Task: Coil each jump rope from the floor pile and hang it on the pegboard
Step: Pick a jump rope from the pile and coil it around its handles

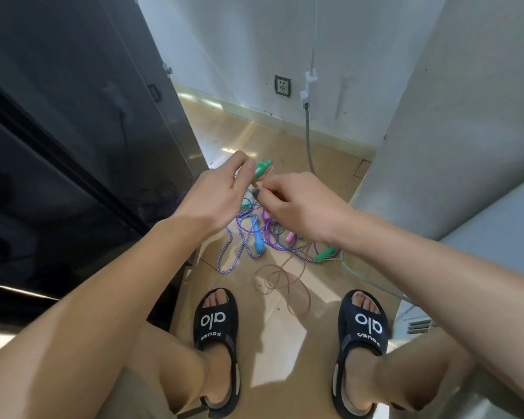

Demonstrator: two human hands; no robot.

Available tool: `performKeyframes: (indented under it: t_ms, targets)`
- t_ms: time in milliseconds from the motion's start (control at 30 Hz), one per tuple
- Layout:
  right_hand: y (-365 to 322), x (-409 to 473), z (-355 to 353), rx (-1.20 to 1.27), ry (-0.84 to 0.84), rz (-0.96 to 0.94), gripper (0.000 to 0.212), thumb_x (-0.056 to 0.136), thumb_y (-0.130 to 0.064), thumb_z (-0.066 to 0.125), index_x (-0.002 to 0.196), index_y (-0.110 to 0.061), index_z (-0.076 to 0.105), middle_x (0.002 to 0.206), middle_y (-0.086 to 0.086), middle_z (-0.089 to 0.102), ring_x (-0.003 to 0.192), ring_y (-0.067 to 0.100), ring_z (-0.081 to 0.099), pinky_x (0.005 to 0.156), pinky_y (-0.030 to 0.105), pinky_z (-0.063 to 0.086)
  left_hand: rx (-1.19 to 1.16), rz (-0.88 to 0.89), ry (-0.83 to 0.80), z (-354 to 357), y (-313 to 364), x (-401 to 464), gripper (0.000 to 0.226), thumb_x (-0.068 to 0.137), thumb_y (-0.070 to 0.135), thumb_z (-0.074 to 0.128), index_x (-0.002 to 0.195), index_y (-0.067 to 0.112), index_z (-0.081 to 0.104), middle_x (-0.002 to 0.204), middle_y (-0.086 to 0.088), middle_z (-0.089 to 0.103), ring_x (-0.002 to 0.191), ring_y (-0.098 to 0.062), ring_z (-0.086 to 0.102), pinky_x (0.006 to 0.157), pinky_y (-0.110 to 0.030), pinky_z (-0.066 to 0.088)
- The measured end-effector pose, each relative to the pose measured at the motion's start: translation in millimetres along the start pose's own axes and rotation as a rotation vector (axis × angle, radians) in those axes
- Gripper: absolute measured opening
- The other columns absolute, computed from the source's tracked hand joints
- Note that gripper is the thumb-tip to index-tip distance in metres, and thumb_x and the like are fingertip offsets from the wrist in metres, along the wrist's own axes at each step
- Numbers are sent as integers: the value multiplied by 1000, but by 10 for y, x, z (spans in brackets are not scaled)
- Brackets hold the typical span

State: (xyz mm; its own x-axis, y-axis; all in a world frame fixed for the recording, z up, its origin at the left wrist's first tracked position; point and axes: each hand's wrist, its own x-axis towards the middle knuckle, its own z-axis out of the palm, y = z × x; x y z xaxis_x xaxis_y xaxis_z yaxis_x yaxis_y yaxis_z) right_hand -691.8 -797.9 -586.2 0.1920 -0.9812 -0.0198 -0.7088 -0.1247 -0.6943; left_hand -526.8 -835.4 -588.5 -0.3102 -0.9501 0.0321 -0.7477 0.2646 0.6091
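My left hand (215, 192) grips a green jump-rope handle (262, 168) between thumb and fingers, raised above the floor. My right hand (297, 201) pinches the thin rope just below that handle. A thin pinkish rope (288, 282) trails down and loops on the tiles between my feet. Behind my hands lies the floor pile (263, 237): purple-and-white braided ropes, a blue handle (258, 240), a pink handle (290, 237) and a green handle (325, 254), all tangled. No pegboard is in view.
A dark glossy cabinet (73, 146) stands close on the left. A grey wall (451, 131) and a lighter ledge close in on the right. A grey cable (308, 140) drops from a wall socket to the floor. My sandalled feet (217, 322) stand on tan tiles.
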Motion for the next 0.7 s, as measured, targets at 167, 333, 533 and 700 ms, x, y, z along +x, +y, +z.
performKeyframes:
  t_ms: [167, 333, 533, 700]
  targets:
    - [-46, 47, -192, 10, 162, -157, 41, 99, -39, 49, 64, -17, 46, 53, -2, 40, 55, 15, 34, 54, 33, 35, 162, 14, -76, -31, 24, -35, 31, 106, 47, 23, 94, 30, 46, 77, -7, 59, 71, -27, 58, 60, -41, 42]
    - [73, 206, -290, 29, 179, -207, 45, 103, -34, 50, 69, -5, 47, 69, 19, 46, 63, 23, 38, 64, 41, 36, 214, 167, -165, 69, 204, -121, 34, 108, 40, 24, 109, 18, 51, 61, 1, 48, 56, -13, 48, 54, -36, 30]
    - [209, 217, -343, 494, -205, -21, 46, 100, -42, 54, 69, -8, 57, 68, 8, 36, 63, 23, 30, 61, 35, 26, 295, 296, -149, 12, 244, -194, 33, 101, 50, 28, 102, 21, 44, 59, 1, 51, 53, -13, 49, 50, -33, 28]
    - [271, 128, -261, 550, -248, 75, 47, 100, -29, 56, 57, -11, 56, 50, 2, 51, 43, 11, 43, 46, 22, 37, 300, 455, -31, 26, 305, -261, 62, 82, 74, 45, 107, 19, 55, 59, 6, 54, 47, -6, 45, 49, -22, 37]
